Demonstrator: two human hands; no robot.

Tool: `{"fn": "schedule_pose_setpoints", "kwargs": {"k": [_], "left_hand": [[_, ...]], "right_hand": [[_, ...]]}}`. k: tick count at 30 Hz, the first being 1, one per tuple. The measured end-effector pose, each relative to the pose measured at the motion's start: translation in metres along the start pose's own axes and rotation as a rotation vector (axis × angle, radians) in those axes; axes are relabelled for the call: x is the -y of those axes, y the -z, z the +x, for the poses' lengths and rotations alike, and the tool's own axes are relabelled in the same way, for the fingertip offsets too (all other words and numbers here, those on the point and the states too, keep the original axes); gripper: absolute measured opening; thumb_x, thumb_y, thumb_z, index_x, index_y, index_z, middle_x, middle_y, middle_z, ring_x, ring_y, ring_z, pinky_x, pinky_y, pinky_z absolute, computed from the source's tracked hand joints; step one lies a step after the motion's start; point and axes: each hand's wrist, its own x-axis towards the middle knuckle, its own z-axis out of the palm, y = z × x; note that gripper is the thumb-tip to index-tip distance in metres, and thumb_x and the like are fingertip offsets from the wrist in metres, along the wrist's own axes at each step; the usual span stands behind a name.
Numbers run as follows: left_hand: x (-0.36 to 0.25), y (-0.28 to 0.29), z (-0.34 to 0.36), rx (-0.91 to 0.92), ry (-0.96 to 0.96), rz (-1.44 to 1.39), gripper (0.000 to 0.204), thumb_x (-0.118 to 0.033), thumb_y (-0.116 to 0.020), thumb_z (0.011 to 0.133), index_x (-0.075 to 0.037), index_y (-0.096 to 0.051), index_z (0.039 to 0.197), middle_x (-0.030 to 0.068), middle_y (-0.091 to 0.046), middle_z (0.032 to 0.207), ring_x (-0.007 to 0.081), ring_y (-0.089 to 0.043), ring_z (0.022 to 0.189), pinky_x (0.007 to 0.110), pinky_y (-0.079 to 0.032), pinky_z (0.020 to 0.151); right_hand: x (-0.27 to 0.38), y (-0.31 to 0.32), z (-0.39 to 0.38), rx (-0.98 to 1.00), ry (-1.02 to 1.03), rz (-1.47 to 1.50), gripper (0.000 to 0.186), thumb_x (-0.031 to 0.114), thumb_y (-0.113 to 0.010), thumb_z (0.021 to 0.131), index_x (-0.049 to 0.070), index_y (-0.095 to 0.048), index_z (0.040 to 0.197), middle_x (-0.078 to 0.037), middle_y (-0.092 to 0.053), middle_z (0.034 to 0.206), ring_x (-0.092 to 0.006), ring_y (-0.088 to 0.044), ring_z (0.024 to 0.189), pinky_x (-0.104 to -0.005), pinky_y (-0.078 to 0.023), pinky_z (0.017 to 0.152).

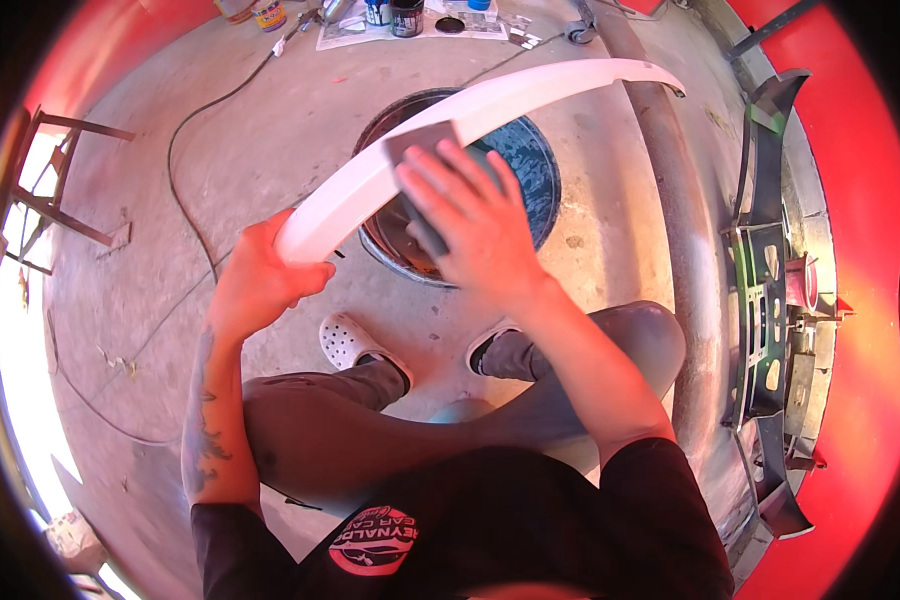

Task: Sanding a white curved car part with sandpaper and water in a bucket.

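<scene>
A long, curved white trim piece (540, 92) slants across the view, its far end high on the right. My left hand (262, 282) is closed round its near left end, thumb on the lower side. Over the middle of the strip, my right hand (482, 232) presses a dark grey sheet of sandpaper (418, 140), fingers laid along it and slightly blurred. The sheet drapes over the strip and hangs below it, partly hidden by that hand. Underneath stands a round dark tub (559, 190) with bluish water in it, partly covered by the strip and my hand.
Jars (407, 18) and a black lid (450, 24) sit on newspaper at the far side. A cable (173, 150) runs over the concrete floor at left, near a metal stand (65, 215). A dark car bumper frame (755, 310) lies along the red wall at right.
</scene>
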Motion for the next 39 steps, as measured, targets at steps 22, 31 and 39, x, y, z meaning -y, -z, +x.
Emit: {"fn": "schedule_pose_setpoints", "kwargs": {"k": [22,31,39], "left_hand": [[-0.011,-0.004,0.005,-0.032,-0.076,0.073,0.041,-0.014,-0.077,0.076,0.001,-0.067,0.113,0.0019,-0.062,0.077,0.009,-0.056,0.058,0.027,-0.046,0.052],[0.006,-0.002,0.0,-0.078,-0.19,0.121,0.041,-0.014,-0.078,0.074,0.001,-0.068,0.111,0.004,-0.067,0.087,0.0109,-0.061,0.077,0.03,-0.051,0.07],[-0.002,-0.007,0.001,-0.085,-0.178,0.16,0.041,-0.013,-0.077,0.073,0.002,-0.068,0.11,0.0068,-0.068,0.087,0.014,-0.062,0.081,0.032,-0.051,0.077]], "right_hand": [[-0.011,0.017,0.008,-0.013,-0.075,-0.043,0.053,0.012,-0.061,0.088,0.01,-0.058,0.141,-0.006,-0.054,0.149,-0.0272,-0.048,0.14,-0.0584,-0.028,0.119],[0.013,0.018,0.009,0.077,0.049,-0.041,0.054,0.014,-0.061,0.088,0.015,-0.057,0.143,-0.004,-0.053,0.151,-0.0262,-0.046,0.142,-0.0634,-0.026,0.117],[0.038,0.014,0.011,-0.012,-0.003,-0.001,0.049,0.016,-0.066,0.09,0.01,-0.059,0.138,-0.007,-0.055,0.148,-0.0338,-0.048,0.139,-0.0601,-0.032,0.114]]}}
